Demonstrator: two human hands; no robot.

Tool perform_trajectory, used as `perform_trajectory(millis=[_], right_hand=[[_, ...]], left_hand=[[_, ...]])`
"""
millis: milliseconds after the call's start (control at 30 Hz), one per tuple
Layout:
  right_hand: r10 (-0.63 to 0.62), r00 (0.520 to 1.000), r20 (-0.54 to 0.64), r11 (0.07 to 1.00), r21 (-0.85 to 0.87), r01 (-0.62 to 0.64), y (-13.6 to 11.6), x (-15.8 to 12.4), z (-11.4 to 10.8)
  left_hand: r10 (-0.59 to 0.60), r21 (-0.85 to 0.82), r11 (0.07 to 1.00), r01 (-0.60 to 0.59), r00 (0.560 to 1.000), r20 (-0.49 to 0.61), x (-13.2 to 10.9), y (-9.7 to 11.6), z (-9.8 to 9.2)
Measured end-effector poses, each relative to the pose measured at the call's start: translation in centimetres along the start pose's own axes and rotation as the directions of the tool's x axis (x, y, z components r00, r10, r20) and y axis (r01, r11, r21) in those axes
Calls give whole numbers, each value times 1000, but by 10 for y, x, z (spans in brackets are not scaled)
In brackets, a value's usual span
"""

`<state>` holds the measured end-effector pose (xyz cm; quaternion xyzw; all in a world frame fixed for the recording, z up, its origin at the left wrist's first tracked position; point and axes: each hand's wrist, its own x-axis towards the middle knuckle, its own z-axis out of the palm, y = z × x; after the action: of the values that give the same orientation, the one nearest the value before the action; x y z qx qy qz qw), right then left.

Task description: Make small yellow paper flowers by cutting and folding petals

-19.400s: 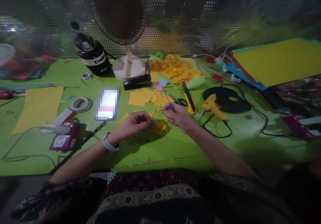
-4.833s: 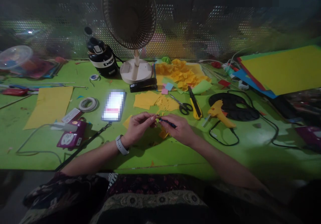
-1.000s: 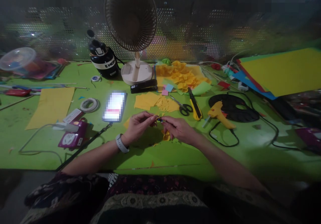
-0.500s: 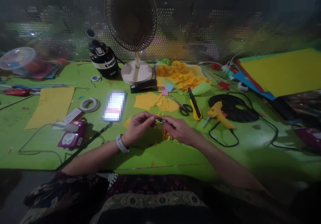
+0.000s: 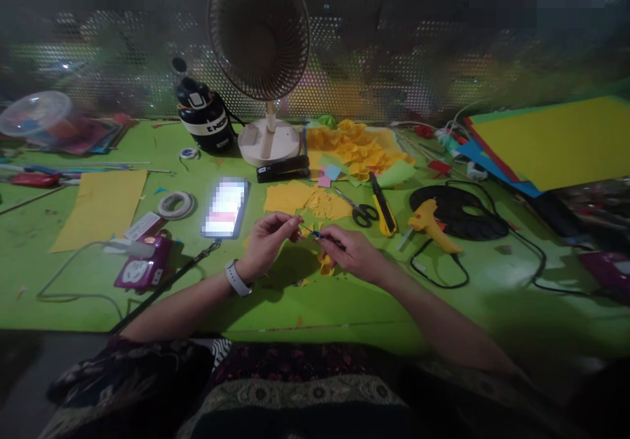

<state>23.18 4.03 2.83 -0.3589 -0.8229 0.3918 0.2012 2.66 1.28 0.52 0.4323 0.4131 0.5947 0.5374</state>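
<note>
Between my two hands runs a thin dark strand point(image 5: 306, 229) with a small blue piece point(image 5: 317, 234) on it; its kind is too small to make out. My left hand point(image 5: 268, 239), with a pale watch on the wrist, pinches the strand's far left end between thumb and fingers. Closed around the blue piece, my right hand point(image 5: 357, 252) has its fingers pointing left. A yellow paper scrap point(image 5: 325, 266) lies below my right fingertips. Just beyond the hands are torn yellow paper pieces point(image 5: 288, 197), scissors point(image 5: 365, 214) and a yellow utility knife point(image 5: 384, 209).
A lit phone point(image 5: 225, 208) lies left of my hands, near masking tape point(image 5: 176, 205) and a purple power adapter point(image 5: 144, 263). Rightward are a glue gun point(image 5: 427, 222) and a black palette point(image 5: 482, 219). Behind stand a fan point(image 5: 270, 144), a bottle point(image 5: 204, 121) and crumpled yellow paper point(image 5: 359, 150).
My left hand has drawn slightly left and up, away from the right fingertips, so the strand now shows between the hands. My right hand has barely moved.
</note>
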Motion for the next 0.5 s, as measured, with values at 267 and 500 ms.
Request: perform_trajectory(millis=[267, 500], right_hand=[[-132, 973, -190, 985, -138, 107, 1, -1, 2], [-37, 979, -203, 999, 12, 41, -4, -1, 1]], left_hand=[[-4, -25, 1000, 4, 1000, 10, 0, -2, -1], [-3, -32, 999, 3, 1000, 4, 0, -1, 0]])
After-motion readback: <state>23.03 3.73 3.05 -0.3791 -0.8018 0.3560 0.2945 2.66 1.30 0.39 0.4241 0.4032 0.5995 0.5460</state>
